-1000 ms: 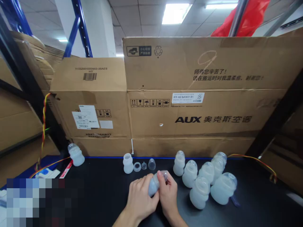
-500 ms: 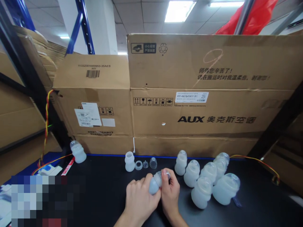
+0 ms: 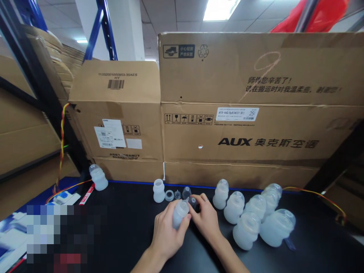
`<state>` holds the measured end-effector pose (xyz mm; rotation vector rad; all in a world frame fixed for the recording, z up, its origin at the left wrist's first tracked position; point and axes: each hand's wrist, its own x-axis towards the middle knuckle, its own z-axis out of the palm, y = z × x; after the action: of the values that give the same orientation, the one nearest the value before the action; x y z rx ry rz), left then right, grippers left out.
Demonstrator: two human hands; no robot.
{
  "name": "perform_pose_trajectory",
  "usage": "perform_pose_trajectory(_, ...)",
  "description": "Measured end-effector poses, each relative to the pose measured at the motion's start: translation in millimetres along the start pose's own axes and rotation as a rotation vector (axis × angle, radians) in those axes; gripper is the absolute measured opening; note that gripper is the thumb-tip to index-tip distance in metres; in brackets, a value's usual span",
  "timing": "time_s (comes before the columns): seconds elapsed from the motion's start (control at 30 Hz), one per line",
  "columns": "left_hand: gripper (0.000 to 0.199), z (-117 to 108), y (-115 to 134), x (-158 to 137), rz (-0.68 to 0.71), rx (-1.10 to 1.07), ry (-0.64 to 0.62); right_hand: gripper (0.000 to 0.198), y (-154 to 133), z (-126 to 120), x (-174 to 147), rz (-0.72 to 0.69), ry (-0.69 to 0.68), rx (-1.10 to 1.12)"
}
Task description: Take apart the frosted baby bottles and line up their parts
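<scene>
bottle clamped in left hand fingers; right hand fingertips pinch clear cap just beyond bottle top.

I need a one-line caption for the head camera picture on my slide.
Left hand holds a small bottle while right hand holds its cap, beside capped bottles.

The large carton reads "AUX" and "25" on its white label — the smaller carton "11332001000953-35AES HY".

Held bottle: on table, between both hands
Capped bottles: right of hands
Loose parts: behind hands
Cartons: behind table
</scene>
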<state>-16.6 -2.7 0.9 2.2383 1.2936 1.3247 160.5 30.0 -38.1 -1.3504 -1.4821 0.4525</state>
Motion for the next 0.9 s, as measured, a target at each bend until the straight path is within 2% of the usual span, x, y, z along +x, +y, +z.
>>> perform_pose_trajectory(0.1, 0.031, 1, -5, 1, -0.042, 0.01, 0.01, 0.047, 5, 4, -2, -0.052, 0.004, -0.143)
perform_pose_trajectory(0.2, 0.033, -1, -5, 0, -0.011, 0.072, 0.004, 0.061, 5, 3, -2, -0.057, 0.055, -0.186)
perform_pose_trajectory(0.23, 0.036, -3, -5, 0, 0.019, 0.097, 0.002, 0.058, 3, 1, -3, -0.055, 0.084, -0.185)
perform_pose_trajectory(0.33, 0.036, -6, -4, 2, 0.096, 0.165, -0.038, 0.034, -6, -4, -5, -0.07, 0.145, -0.098)
perform_pose_trajectory(0.47, 0.027, -4, -6, 5, 0.11, 0.241, -0.116, 0.043, -19, -8, -14, -0.126, 0.024, 0.003)
perform_pose_trajectory(0.63, 0.02, -1, -10, 7, 0.091, 0.235, -0.085, 0.047, -32, -2, -22, -0.077, -0.21, 0.023)
perform_pose_trajectory(0.73, 0.015, -3, -10, 9, 0.054, 0.226, -0.09, 0.043, -34, -1, -23, -0.079, -0.217, 0.071)
perform_pose_trajectory(0.9, 0.024, 0, -10, 6, -0.005, 0.321, -0.158, 0.036, -30, -5, -19, -0.042, -0.162, 0.168)
